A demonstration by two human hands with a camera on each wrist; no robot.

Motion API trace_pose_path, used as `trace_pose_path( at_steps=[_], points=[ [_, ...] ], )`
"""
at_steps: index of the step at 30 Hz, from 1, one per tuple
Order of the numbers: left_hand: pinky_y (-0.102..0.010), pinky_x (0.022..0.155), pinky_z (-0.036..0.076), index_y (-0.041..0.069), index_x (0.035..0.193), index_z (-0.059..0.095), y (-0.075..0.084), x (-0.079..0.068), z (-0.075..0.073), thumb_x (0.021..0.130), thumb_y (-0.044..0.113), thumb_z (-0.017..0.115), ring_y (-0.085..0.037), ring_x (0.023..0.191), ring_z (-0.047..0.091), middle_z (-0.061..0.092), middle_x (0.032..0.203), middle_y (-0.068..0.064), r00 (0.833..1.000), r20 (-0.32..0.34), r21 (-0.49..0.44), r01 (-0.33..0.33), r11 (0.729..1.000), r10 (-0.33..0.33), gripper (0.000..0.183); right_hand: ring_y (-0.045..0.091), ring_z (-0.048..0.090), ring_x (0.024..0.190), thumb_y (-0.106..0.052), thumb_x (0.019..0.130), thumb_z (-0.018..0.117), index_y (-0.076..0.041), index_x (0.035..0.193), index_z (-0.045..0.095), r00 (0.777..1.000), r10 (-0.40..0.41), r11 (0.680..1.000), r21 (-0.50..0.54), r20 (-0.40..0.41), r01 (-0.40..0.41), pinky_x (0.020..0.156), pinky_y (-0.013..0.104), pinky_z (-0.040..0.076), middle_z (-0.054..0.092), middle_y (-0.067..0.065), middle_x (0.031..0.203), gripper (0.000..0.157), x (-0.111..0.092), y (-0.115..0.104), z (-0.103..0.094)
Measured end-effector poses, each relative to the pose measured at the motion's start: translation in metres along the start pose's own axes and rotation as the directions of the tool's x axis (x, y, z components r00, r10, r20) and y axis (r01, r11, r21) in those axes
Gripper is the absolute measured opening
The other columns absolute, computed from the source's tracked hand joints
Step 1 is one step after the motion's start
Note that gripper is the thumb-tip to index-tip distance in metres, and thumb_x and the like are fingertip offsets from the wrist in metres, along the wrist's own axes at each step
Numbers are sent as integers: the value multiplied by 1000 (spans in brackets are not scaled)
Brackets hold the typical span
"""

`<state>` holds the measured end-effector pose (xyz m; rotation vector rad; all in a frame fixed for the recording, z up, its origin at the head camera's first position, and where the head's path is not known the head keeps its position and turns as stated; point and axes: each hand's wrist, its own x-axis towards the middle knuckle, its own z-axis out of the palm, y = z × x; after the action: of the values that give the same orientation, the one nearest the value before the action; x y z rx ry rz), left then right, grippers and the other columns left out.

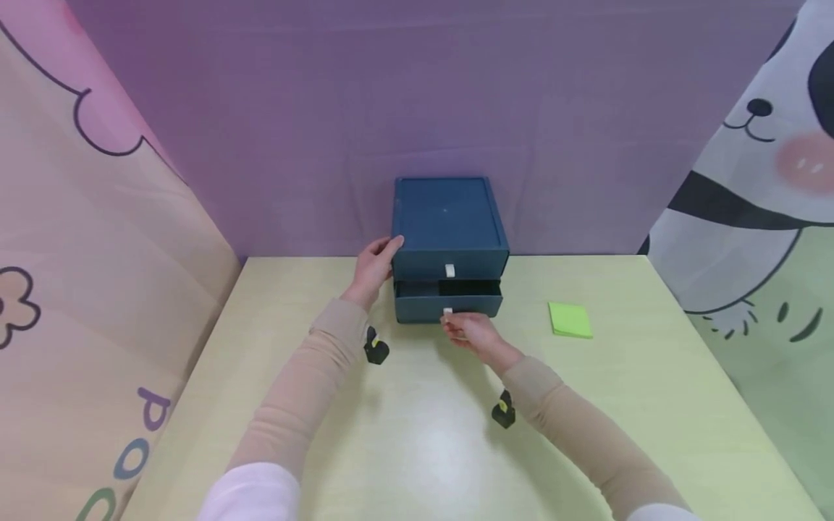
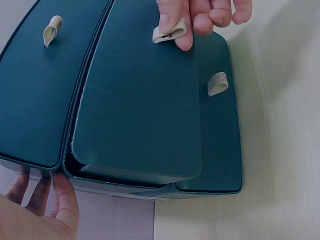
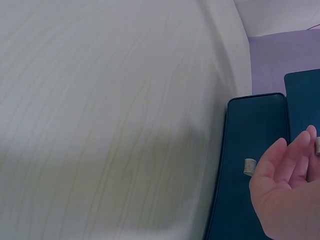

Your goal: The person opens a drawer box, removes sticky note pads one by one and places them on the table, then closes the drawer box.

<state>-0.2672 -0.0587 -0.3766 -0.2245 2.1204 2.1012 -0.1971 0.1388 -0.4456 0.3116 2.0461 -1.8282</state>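
Observation:
A dark blue drawer cabinet (image 1: 449, 213) stands against the purple backdrop. Its middle drawer (image 2: 135, 110) is pulled part way out, and a dark gap shows above its front in the head view. My right hand (image 1: 478, 336) pinches the pale pull loop (image 2: 169, 34) of that drawer between thumb and finger. At the cabinet's left side, my left hand (image 1: 373, 273) presses with extended fingers near the top front corner. The upper drawer's loop (image 2: 52, 30) and the bottom drawer's loop (image 2: 218, 84) hang free; both those drawers are closed. The drawer's contents cannot be made out.
A pad of green sticky notes (image 1: 570, 320) lies on the pale table (image 1: 423, 434), right of the cabinet. Black wrist-camera pieces (image 1: 376, 346) show by both forearms. Printed cloths hang at the left and right sides.

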Motion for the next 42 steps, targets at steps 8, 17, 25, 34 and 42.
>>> trace_pose_path(
  at_steps=[8, 17, 25, 34, 42],
  points=[
    [-41, 104, 42, 14, 142, 43, 3, -1, 2, 92, 43, 58, -22, 133, 40, 43, 146, -5, 1000, -1, 2, -15, 1000, 15, 60, 14, 59, 82, -18, 98, 51, 9, 122, 57, 1000, -4, 1000, 7, -4, 4, 100, 45, 45, 63, -2, 81, 36, -1, 2, -3],
    [-42, 103, 42, 14, 142, 43, 1, 0, 3, 92, 44, 58, -22, 133, 41, 42, 146, -6, 1000, 8, 2, -17, 1000, 17, 61, 13, 59, 81, -20, 99, 50, 9, 125, 55, 1000, -8, 999, -46, 22, 9, 94, 39, 49, 62, -4, 79, 40, -3, 4, -7],
    [-42, 104, 41, 15, 142, 43, -1, 0, 1, 92, 45, 58, -22, 133, 41, 43, 145, -5, 1000, 3, -10, -6, 1000, 6, 60, 14, 60, 80, -23, 97, 53, 8, 123, 58, 1000, 2, 997, -71, 13, -1, 87, 35, 52, 65, 3, 85, 40, -3, 7, -5],
    [-42, 104, 41, 14, 142, 43, -1, 0, 1, 92, 44, 57, -22, 133, 40, 43, 145, -6, 1000, 7, -13, -10, 1000, 10, 60, 17, 62, 85, -25, 96, 55, 8, 122, 58, 1000, 5, 995, -100, 19, -3, 84, 32, 52, 67, 4, 88, 42, -5, 7, -7],
    [-41, 104, 42, 14, 143, 42, -2, 0, 1, 93, 43, 57, -23, 133, 40, 43, 145, -6, 1000, 4, -6, -17, 1000, 17, 60, 27, 62, 96, -27, 95, 57, 7, 121, 60, 1000, 1, 989, -149, 19, 2, 90, 37, 52, 67, 16, 103, 43, -7, 9, -8]
  ],
)
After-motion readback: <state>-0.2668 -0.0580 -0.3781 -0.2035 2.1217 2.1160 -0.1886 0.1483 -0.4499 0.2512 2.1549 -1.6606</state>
